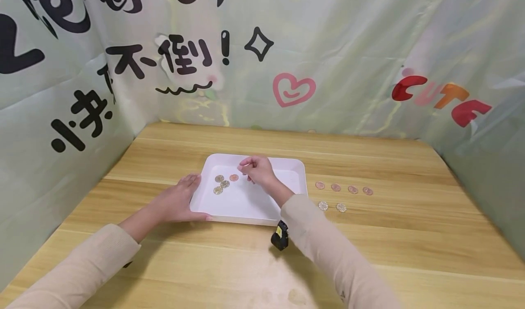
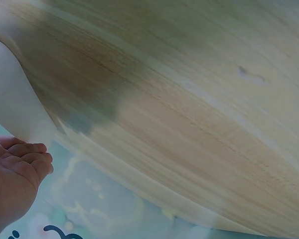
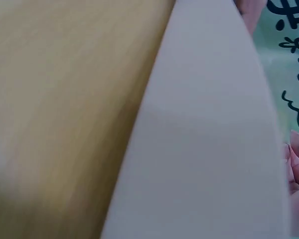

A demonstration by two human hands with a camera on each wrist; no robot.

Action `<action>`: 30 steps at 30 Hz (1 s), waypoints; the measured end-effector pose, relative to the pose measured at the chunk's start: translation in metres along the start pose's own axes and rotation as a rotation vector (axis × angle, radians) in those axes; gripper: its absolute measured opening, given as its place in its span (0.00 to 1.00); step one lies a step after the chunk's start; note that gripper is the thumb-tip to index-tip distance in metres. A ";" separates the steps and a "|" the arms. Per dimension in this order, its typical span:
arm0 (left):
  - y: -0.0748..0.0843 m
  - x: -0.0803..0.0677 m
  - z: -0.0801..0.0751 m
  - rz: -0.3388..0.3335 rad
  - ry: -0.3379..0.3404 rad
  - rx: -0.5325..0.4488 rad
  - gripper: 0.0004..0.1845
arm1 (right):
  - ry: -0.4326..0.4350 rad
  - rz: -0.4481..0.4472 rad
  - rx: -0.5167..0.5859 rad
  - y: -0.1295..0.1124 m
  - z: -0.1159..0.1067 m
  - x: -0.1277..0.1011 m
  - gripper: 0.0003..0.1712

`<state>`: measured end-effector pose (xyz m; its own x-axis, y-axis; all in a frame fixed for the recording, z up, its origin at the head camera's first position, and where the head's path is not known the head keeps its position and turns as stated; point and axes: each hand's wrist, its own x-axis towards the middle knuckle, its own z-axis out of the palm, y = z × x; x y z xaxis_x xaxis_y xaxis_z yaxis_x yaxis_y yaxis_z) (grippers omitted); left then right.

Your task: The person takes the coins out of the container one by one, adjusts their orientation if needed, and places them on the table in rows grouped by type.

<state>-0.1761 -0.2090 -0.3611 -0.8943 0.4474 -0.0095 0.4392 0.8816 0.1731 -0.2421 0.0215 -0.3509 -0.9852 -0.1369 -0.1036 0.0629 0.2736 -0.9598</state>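
A shallow white tray (image 1: 246,211) rests on the wooden table, its front wall large in the right wrist view. My left hand (image 1: 180,200) grips its near left corner, fingers along the left side and thumb along the front. In the tray's left half lie several gold-coloured coins (image 1: 218,190) and one copper-coloured coin (image 1: 234,177). My right hand (image 1: 259,171) is over the tray, right of these coins, with fingers bent and thumb close to the index finger. I cannot tell whether a coin is between its fingertips. The left wrist view shows the left fingers (image 2: 32,157) beside the tray.
To the right of the tray, copper-coloured coins (image 1: 336,187) form a row on the table. Two silver-coloured coins (image 1: 323,206) lie in front of them. A black wrist device (image 1: 280,236) hangs below the right cuff. A printed cloth (image 1: 348,63) encloses the table's back and sides.
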 end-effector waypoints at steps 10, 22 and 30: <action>-0.001 0.001 0.002 0.009 0.011 -0.010 0.61 | 0.002 0.072 -0.070 0.006 0.019 0.016 0.11; -0.001 0.001 0.000 0.012 0.013 -0.011 0.60 | -0.017 0.186 -0.201 0.012 0.026 0.027 0.14; -0.001 0.002 0.001 0.013 0.016 -0.001 0.60 | -0.035 0.159 -0.319 0.016 0.029 0.029 0.11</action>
<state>-0.1785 -0.2084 -0.3623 -0.8896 0.4566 0.0088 0.4510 0.8754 0.1738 -0.2647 -0.0056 -0.3768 -0.9605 -0.0999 -0.2598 0.1567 0.5773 -0.8013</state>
